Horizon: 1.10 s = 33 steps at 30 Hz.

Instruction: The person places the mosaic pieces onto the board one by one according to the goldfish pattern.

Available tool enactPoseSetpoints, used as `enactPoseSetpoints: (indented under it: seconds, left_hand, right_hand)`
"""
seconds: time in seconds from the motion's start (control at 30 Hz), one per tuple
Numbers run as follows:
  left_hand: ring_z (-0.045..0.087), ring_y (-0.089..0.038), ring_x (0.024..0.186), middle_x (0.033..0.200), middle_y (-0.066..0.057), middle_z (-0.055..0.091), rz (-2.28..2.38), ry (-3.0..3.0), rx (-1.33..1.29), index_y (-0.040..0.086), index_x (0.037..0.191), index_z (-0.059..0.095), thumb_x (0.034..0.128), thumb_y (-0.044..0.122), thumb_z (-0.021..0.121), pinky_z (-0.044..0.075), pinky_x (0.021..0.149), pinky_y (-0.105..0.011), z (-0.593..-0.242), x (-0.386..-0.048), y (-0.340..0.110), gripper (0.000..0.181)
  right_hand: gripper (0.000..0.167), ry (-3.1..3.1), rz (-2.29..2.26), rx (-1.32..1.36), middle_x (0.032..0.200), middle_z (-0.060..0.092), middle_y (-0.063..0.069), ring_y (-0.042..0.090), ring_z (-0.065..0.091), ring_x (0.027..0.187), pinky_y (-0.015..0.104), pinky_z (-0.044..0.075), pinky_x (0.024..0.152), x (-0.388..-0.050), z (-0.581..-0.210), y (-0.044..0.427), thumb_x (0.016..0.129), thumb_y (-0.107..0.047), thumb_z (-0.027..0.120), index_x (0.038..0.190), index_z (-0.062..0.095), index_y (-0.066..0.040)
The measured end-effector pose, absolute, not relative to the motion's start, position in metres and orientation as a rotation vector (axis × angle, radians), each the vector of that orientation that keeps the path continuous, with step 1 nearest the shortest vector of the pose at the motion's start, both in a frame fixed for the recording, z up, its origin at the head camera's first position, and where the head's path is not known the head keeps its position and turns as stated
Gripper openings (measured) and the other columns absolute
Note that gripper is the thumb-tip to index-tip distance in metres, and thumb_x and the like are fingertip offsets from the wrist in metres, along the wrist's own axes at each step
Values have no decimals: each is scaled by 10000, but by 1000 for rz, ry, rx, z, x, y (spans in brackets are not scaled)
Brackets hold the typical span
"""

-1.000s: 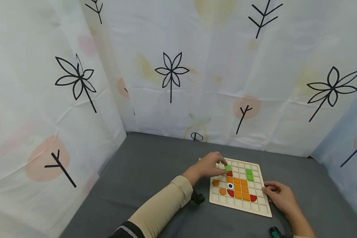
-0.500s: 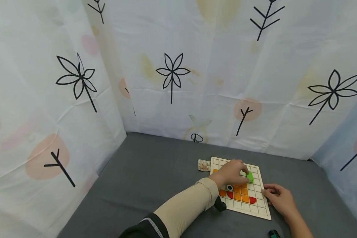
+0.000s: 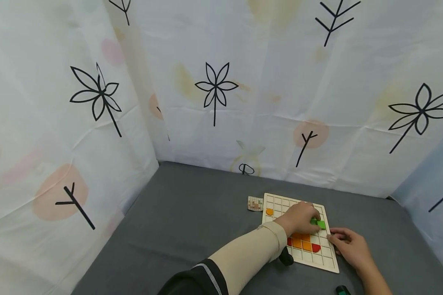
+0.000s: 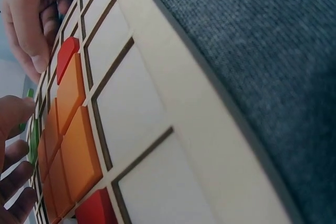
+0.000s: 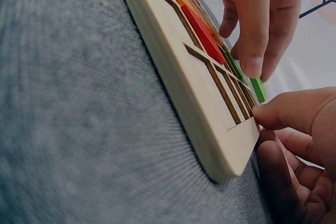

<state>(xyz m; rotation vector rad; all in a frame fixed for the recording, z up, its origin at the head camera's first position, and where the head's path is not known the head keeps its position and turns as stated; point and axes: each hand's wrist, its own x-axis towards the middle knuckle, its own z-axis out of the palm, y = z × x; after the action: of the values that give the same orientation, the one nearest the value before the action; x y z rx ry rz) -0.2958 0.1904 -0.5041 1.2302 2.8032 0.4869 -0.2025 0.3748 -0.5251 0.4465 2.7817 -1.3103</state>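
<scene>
My left hand (image 3: pixel 300 217) reaches over the right part of a pale wooden grid board (image 3: pixel 316 263). It pinches a green square tile (image 3: pixel 321 224) at its fingertips, low over the board. Another green tile (image 3: pixel 313 221) shows beside it, partly covered by the fingers. My right hand (image 3: pixel 350 248) grips the board's right edge, with the thumb on top and the other fingers curled at the side. Orange tiles (image 3: pixel 302 244) and a red rounded tile (image 3: pixel 316 248) lie in the grid. My left hand and sleeve hide the middle of the board.
A small patterned card (image 3: pixel 255 203) lies by the board's upper left corner. An orange round piece (image 3: pixel 269 212) sits in the left part of the grid. Near the front of the grey table (image 3: pixel 192 205) is a dark device (image 3: pixel 342 290). Printed cloth (image 3: pixel 221 147) hangs behind.
My left hand has moved right from the upper left part of the board to the green tiles. One green tile now sits further right, at its fingertips. My right hand keeps its hold.
</scene>
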Motion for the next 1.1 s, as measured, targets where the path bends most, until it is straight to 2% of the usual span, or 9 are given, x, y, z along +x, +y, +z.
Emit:
enactPoseSetpoints:
  seconds: [0.5, 0.73, 1.1]
  left_hand:
    - [570, -16, 1013, 1183, 165, 660, 314, 2896, 1198, 403, 1258, 766, 1005, 506, 696, 473, 874, -158, -509, -295, 197, 282]
    - [570, -26, 1026, 1200, 148, 650, 297, 2895, 1188, 406, 1278, 758, 1006, 510, 685, 480, 872, -176, -505, -292, 197, 300]
    - [566, -6, 1015, 1171, 160, 648, 355, 2894, 1207, 396, 1200, 780, 1008, 468, 692, 475, 891, -153, -509, -294, 195, 223]
  right_hand:
    - [514, 2787, -1297, 445, 1060, 694, 137, 59, 618, 782, 259, 581, 625, -202, -523, 373, 1019, -250, 690, 1392, 598, 93]
    - [536, 2778, -1309, 423, 1065, 704, 139, 16, 619, 774, 261, 588, 630, -201, -523, 375, 1030, -254, 687, 1416, 575, 101]
    - [538, 2778, -1315, 416, 1065, 703, 142, 18, 615, 774, 259, 586, 632, -201, -522, 374, 1027, -259, 684, 1410, 578, 103]
